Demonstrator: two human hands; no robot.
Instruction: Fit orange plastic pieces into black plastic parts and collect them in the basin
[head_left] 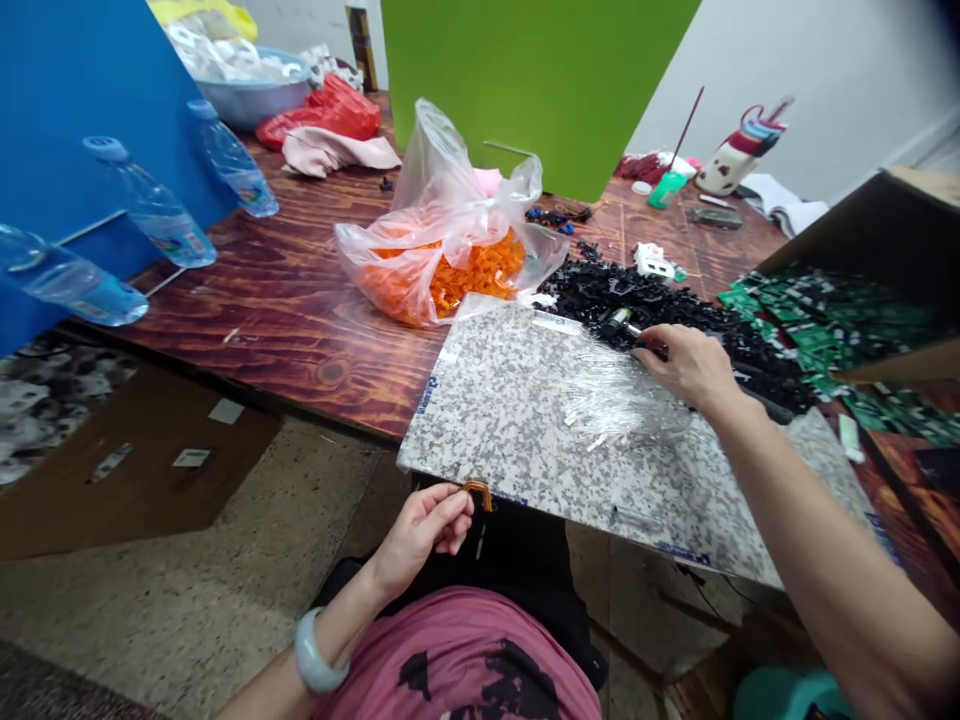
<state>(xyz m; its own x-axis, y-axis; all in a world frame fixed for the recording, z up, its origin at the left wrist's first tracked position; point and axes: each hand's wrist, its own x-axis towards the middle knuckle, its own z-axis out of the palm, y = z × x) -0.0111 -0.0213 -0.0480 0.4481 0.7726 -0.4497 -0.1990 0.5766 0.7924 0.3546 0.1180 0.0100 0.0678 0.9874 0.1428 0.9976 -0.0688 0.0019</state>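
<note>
Near the front edge of the speckled grey board [487, 400], my left hand [429, 525] pinches a small bent orange-brown plastic piece [478, 492]. My right hand [686, 365] reaches over the board's far side, at the border of a heap of small black parts [637, 285]. Its fingers are closed together; what lies between them is hidden. Right by those fingertips is a small black object with a yellow-green band [619, 318]. Beneath and left of this hand, a spread of thin clear strips [611, 395] lies on the board.
Behind the board stands a clear plastic bag of orange pieces [472, 265]. On the right, a cardboard box [862, 225] spills green circuit boards [810, 310]. Water bottles [154, 210] lean at the left by a blue panel [67, 90]. A green panel [525, 80] rises behind.
</note>
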